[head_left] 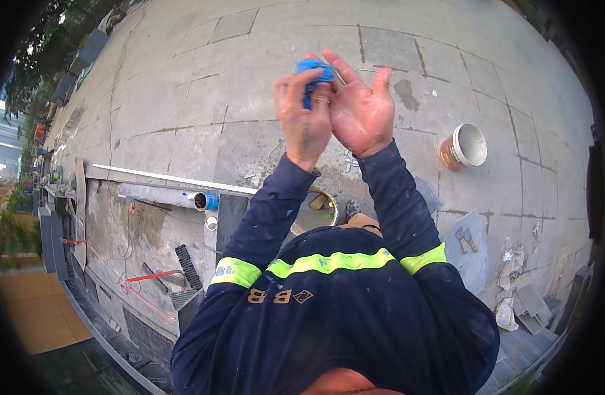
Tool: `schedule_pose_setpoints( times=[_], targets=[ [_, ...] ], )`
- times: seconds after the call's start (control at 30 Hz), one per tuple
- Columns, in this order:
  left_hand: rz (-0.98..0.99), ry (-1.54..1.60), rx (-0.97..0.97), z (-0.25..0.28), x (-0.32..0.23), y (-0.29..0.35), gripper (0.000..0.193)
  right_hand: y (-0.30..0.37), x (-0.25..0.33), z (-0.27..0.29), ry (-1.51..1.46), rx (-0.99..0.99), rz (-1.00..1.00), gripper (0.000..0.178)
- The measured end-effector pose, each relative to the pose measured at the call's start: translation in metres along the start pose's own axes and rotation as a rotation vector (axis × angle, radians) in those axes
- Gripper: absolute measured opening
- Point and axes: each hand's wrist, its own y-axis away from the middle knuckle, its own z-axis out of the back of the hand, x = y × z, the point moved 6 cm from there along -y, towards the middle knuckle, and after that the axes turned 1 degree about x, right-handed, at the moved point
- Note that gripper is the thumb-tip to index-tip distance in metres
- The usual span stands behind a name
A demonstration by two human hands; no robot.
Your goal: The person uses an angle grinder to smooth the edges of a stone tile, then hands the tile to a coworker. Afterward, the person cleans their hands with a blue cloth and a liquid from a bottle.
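Note:
My left hand [303, 122] is closed on a crumpled blue cloth [324, 72], bunched between its fingers and thumb. The cloth is pressed against the fingers of my right hand [361, 108]. That hand is turned palm up, its thumb spread and its index finger stretched out; the cloth hides part of its other fingers. The palm looks wet. Both hands are held out in front of me above the paving, in dark blue sleeves with yellow bands.
A bucket of murky liquid [317, 212] stands close before me. Farther right is a white and red bucket [470, 145]. Work gloves [466, 239] lie on a grey slab [470, 263]. At left are a grey pipe [159, 195], a white strip [174, 178] and a red-handled tool [154, 276].

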Motion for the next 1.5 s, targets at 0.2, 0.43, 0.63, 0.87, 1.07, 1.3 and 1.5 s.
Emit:
schedule_pose_setpoints(
  times=[0.2, 0.43, 0.63, 0.87, 1.07, 1.3, 1.5],
  targets=[
    [-0.169, 0.112, 0.364, -0.01, -0.026, 0.009, 0.025, 0.0, 0.005, 0.005, 0.02, 0.0, 0.026, 0.098],
    [-0.134, -0.098, 0.197, -0.016, -0.014, -0.006, 0.017, 0.019, -0.008, 0.007, 0.024, -0.068, -0.027, 0.1],
    [-0.091, -0.155, 0.064, -0.019, 0.01, -0.03, 0.011, 0.024, -0.007, 0.005, 0.022, -0.013, -0.064, 0.103],
    [-0.135, 0.092, 0.328, -0.031, -0.011, 0.018, 0.015, 0.005, 0.006, 0.029, 0.22, -0.019, -0.048, 0.109],
    [-0.145, 0.077, 0.185, -0.029, -0.019, 0.007, 0.021, 0.001, 0.007, 0.043, 0.21, -0.044, -0.04, 0.101],
    [-0.06, 0.029, 0.371, -0.034, -0.014, 0.018, 0.027, -0.002, 0.008, 0.04, 0.297, -0.114, -0.027, 0.1],
    [-0.115, 0.122, 0.614, -0.023, -0.019, 0.05, 0.024, 0.0, 0.003, 0.071, 0.297, -0.176, -0.104, 0.103]
  ],
)
